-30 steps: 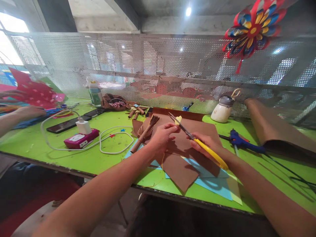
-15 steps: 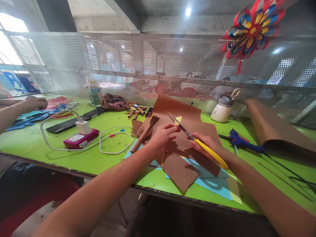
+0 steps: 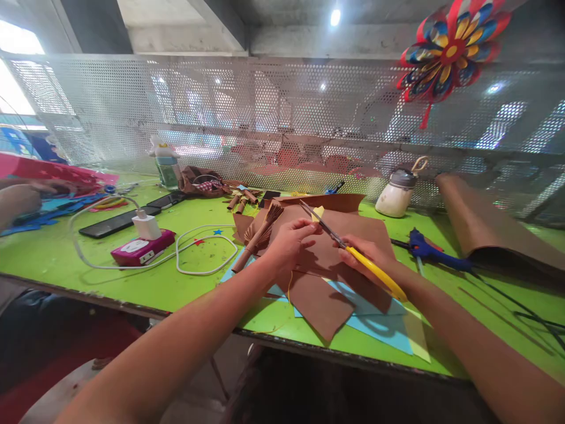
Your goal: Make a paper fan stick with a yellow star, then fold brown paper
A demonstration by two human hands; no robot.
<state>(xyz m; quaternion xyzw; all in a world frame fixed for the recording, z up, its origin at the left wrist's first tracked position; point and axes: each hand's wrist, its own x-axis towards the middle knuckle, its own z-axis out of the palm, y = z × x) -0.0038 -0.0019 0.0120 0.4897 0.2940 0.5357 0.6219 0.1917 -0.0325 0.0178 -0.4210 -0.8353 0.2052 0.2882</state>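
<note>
My right hand grips yellow-handled scissors, blades open and pointing up-left toward a small yellow paper piece. My left hand is closed in a pinch at that yellow piece, just left of the blades. Both hands hover over brown paper sheets lying on blue and pale yellow sheets on the green table. A fringed brown paper roll lies just left of my left hand.
A pink power bank with white charger and cable sits at left, beside a black phone. A blue glue gun, a white jug and a brown paper roll lie at right. Another person's hands work with pink paper at far left.
The far edge of the brown sheet, lifted half a second ago, has dropped back down. The other person's pink paper shifted at far left. My hands stayed nearly in place.
</note>
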